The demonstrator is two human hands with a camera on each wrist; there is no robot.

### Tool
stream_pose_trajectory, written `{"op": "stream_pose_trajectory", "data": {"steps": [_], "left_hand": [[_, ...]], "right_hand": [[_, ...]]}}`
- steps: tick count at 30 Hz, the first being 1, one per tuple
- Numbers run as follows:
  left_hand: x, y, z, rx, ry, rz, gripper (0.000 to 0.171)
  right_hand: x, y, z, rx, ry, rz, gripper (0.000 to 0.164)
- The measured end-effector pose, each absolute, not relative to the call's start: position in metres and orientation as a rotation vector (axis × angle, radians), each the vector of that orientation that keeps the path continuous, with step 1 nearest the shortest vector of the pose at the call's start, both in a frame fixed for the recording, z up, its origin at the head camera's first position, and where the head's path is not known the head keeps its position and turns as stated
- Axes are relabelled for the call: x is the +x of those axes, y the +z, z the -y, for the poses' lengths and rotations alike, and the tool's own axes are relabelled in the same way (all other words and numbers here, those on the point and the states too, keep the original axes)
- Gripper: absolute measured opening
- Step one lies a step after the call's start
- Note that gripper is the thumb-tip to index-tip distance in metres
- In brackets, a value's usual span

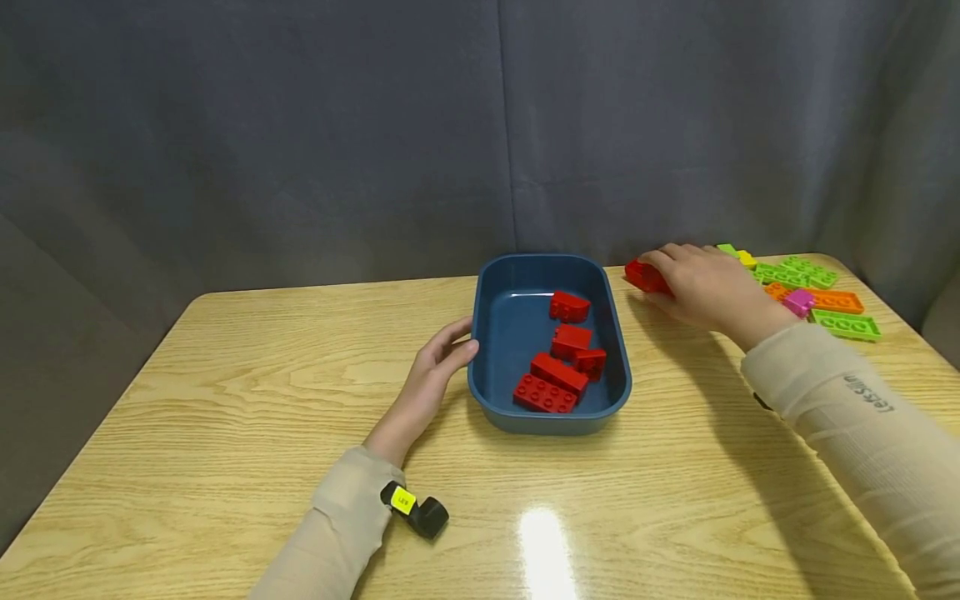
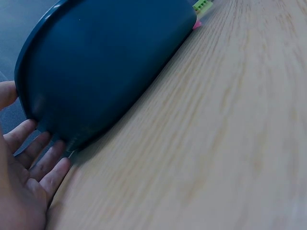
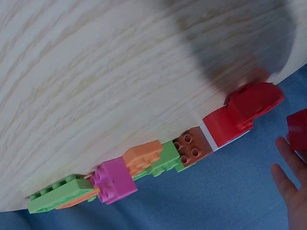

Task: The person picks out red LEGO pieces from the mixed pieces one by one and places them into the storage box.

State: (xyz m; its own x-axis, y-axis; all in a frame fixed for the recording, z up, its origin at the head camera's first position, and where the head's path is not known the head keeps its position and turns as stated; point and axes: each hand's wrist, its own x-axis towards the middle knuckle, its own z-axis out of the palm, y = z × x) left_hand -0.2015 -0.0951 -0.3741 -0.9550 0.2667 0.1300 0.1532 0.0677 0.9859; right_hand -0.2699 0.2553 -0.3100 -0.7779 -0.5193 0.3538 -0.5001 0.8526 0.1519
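A deep blue plastic bin [image 1: 517, 321] sits mid-table with several red toy bricks inside, among them a studded red brick [image 1: 544, 394] near its front. My left hand [image 1: 431, 375] rests against the bin's left side, thumb at the rim; in the left wrist view its loosely extended fingers [image 2: 45, 165] touch the outer wall. Right of the bin, my right hand [image 1: 701, 283] grips a red brick [image 1: 643, 277] between thumb and fingers. The right wrist view shows that brick [image 3: 298, 129] at its right edge, apart from other red bricks [image 3: 254, 105] beside the pile.
Loose toy bricks lie at the table's back right: a lime plate [image 1: 847, 325], an orange plate [image 1: 836, 301], a magenta brick [image 1: 798, 302] and a yellow one [image 1: 746, 259]. A brown brick [image 3: 192, 146] shows in the right wrist view. A grey curtain [image 1: 337, 142] hangs behind the table.
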Motion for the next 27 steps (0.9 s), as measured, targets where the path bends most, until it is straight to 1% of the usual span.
{"op": "stream_pose_trajectory", "data": {"steps": [7, 18, 27], "left_hand": [[-0.202, -0.374, 0.096, 0.443, 2.039, -2.232, 0.048], [-0.201, -0.374, 0.096, 0.424, 2.023, -2.244, 0.048], [-0.201, -0.374, 0.097, 0.438, 2.031, -2.245, 0.048]], "right_hand": [[-0.264, -0.311, -0.247, 0.698, 0.022, 2.681, 0.046], [-0.251, -0.305, -0.222, 0.557, 0.262, 2.799, 0.048], [-0.243, -0.305, -0.213, 0.512, 0.317, 2.725, 0.047]]}}
